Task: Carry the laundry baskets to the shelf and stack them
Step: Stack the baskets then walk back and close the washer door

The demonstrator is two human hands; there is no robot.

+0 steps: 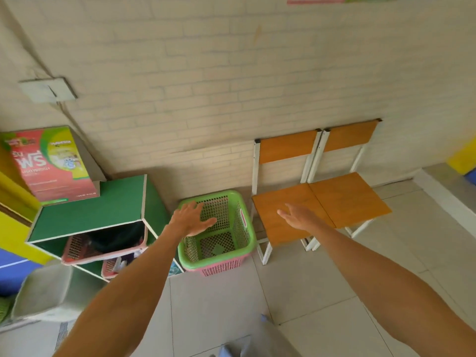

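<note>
A green mesh laundry basket (238,228) sits nested in a pink basket (221,269) on the floor, between the green shelf (113,204) and the chairs. My left hand (192,219) hovers over the green basket's left rim, fingers spread, holding nothing. My right hand (296,215) is open above the seat of the nearer chair, to the right of the basket and apart from it. Inside the shelf, a pink basket (77,249) fills the upper compartment, and another pink one (109,267) shows below it.
Two wooden chairs (324,202) with white frames stand against the brick wall, right of the baskets. A colourful box (51,163) lies on the shelf top. A pale bin (49,289) stands at the lower left. Tiled floor (231,305) spreads in front.
</note>
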